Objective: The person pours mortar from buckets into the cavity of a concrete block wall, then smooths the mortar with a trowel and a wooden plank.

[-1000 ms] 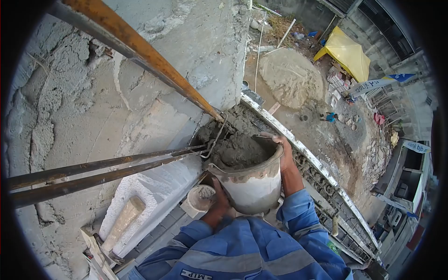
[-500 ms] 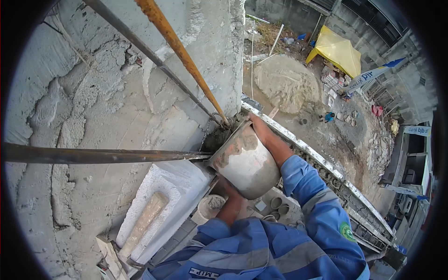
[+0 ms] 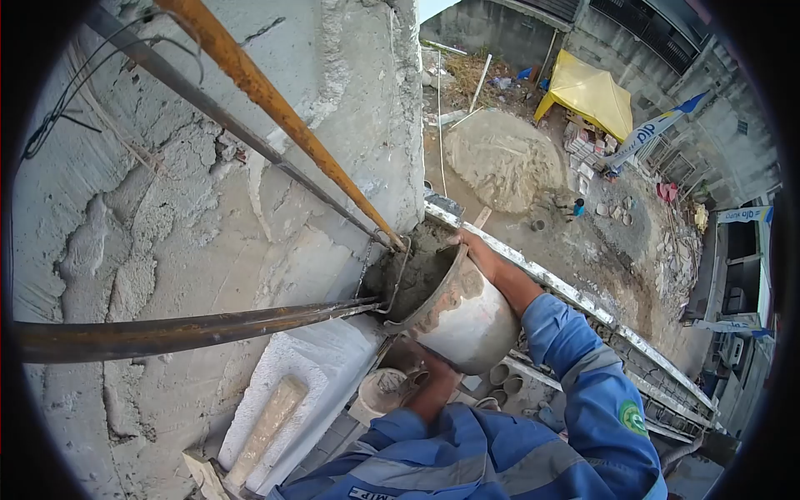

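Observation:
Both hands hold a mortar-smeared bucket (image 3: 475,321), tipped on its side with its mouth toward the wall. My right hand (image 3: 479,252) is closed on the upper rim. My left hand (image 3: 433,371) supports the bucket from beneath on the near side; its fingers are partly hidden. Wet grey concrete (image 3: 421,271) lies at the bucket's mouth, around the feet of the steel bars. A rusty orange bar (image 3: 292,125) and a darker bar (image 3: 242,133) slant down to this spot. Lower bars (image 3: 200,329) come in from the left, and a bent wire tie (image 3: 402,271) stands in front of the mouth.
A rough concrete wall (image 3: 208,250) fills the left. A white foam block (image 3: 321,358) with a wooden piece (image 3: 271,425) lies below it. A pale ledge (image 3: 567,287) edges a deep drop; the yard below has a sand pile (image 3: 504,158), a yellow canopy (image 3: 587,92) and a person (image 3: 577,208).
The bucket and both hands have shifted right and slightly down in view. The bucket's mouth has come away from the bars, showing more concrete and the wire tie.

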{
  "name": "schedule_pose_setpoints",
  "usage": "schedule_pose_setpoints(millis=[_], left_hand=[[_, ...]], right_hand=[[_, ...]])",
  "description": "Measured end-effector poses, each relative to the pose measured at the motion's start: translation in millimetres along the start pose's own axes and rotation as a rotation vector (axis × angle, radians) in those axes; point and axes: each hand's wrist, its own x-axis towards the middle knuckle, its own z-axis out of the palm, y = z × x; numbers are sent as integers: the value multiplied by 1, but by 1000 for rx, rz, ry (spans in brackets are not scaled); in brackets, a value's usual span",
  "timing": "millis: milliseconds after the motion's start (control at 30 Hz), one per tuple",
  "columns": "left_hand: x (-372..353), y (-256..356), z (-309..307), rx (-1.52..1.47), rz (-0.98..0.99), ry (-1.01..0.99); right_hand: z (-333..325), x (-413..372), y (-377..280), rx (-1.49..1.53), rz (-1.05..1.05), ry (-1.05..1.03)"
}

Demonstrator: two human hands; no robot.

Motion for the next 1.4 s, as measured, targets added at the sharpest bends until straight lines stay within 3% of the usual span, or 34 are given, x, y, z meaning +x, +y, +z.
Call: schedule_pose_setpoints(millis=[33,67,133,200,233,267,333,367,433,533,567,633,667,700,767,833,867,900,967,1033,1100,1133,1167,1200,1267,1367,1400], left_hand=[[-2,2,4,-2,11,-8],[-1,1,7,-11,6,-8],[-3,5,12,-3,0,-3],[-3,-1,3,5,-16,13],[-3,-5,0,9,-19,24],[-1,-6,-1,8,-16,24],[2,-10,2,-2,-15,-11],[-1,-11,3,-11,-22,-17],[-6,-14,5,-2,-38,1],[-13,-23,6,-2,-46,3],[-14,-23,9,-6,-45,-4],[-12,-20,12,-1,-42,-23],[-13,-20,14,-8,-41,-24],[-13,-19,14,-7,-40,-19],[-14,-19,11,7,-49,-12],[-17,-17,8,12,-41,0],[-15,-13,8,9,-33,-2],[-11,-9,11,11,-23,-10],[-11,-7,13,-1,-19,4],[-10,-5,16,11,-15,10],[-15,-2,17,23,0,33],[-11,-4,13,18,4,28],[-8,-3,16,11,17,17],[-8,-5,16,-8,34,11],[-15,-3,11,9,38,49],[-15,4,17,4,70,60],[-11,7,22,-8,94,63]], right_hand=[[-25,12,17,-143,-100,143],[-19,4,28,-516,-318,219],[-4,-6,35,-866,-526,295],[5,-2,28,-1029,-556,251],[-10,3,15,-769,-234,174],[-16,2,23,-462,-59,171],[-7,-10,16,-415,-129,213],[6,-26,22,-657,-316,262],[30,-55,18,-873,-453,217],[5,-29,28,-1008,-637,312],[-1,-22,19,-839,-362,315],[-18,-32,25,-369,-136,316],[-10,-39,33,-676,-450,352],[8,-54,35,-680,-525,357],[21,-66,29,-945,-565,358],[-10,-22,34,-1016,-544,292],[-13,-19,31,-754,-287,336],[-4,-25,30,-438,-280,305],[11,-37,41,-1157,-803,285],[4,-12,38,-1077,-769,446],[-10,3,35,-896,-645,217],[-2,-11,28,-537,-304,219],[-2,-13,33,-555,-357,228],[-8,-9,30,-796,-562,250],[6,-21,55,-980,-697,244],[-13,-7,38,-931,-578,221],[-48,12,48,-661,-459,176]])
